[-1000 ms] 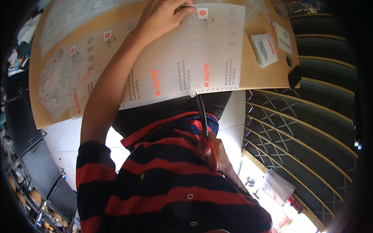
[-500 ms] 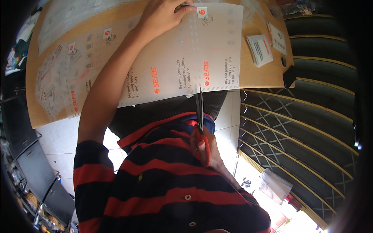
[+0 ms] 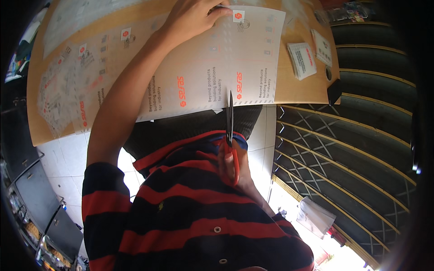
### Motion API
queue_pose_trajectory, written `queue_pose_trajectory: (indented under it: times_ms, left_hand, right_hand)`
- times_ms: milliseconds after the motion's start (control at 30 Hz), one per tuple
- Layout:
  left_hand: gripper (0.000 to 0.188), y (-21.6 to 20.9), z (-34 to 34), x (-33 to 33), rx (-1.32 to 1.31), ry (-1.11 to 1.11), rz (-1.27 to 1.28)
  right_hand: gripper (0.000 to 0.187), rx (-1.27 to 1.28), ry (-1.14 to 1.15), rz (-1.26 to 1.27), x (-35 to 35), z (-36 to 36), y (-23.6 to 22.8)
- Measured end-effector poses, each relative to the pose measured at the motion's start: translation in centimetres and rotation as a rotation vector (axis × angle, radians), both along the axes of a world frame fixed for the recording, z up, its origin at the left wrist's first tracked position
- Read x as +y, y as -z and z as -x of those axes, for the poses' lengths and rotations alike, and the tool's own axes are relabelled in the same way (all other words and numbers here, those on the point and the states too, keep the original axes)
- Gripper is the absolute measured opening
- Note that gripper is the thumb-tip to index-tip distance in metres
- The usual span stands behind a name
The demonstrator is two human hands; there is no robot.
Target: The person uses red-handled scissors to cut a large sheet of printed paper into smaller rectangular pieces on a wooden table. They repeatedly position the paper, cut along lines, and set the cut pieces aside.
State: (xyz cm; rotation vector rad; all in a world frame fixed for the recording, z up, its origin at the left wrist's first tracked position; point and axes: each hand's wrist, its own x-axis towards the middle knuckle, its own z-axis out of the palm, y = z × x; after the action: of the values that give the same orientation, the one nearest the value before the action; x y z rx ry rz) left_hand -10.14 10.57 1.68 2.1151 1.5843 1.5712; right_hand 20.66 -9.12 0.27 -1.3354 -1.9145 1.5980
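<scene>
1. Pinching the translucent printed sheet (image 3: 199, 58) at its far edge, the left hand (image 3: 196, 18) apparently steadies it.
2. The sheet lies along the near edge of the table (image 3: 298, 93), likely for easy reach.
3. Fingers of the right hand (image 3: 243, 168) wrap the red-handled scissors (image 3: 229, 128), pointing them at that edge.

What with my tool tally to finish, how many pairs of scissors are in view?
1: the red-handled scissors in the right hand, blades at the near edge of the printed sheet. Others may be hidden.
</scene>
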Motion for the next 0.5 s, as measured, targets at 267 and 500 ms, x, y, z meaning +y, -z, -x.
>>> queue_pose_trajectory:
  times_ms: [267,500]
  left_hand:
    - [0.011,0.1,0.0,0.0,-0.005,0.002,0.023]
    - [0.012,0.2,-0.1,0.1,-0.001,0.006,0.036]
  right_hand:
    - [0.071,0.019,0.033,0.091,0.0,0.2,0.5]
    - [0.072,0.031,0.054,0.085,-0.3,0.5,1.3]
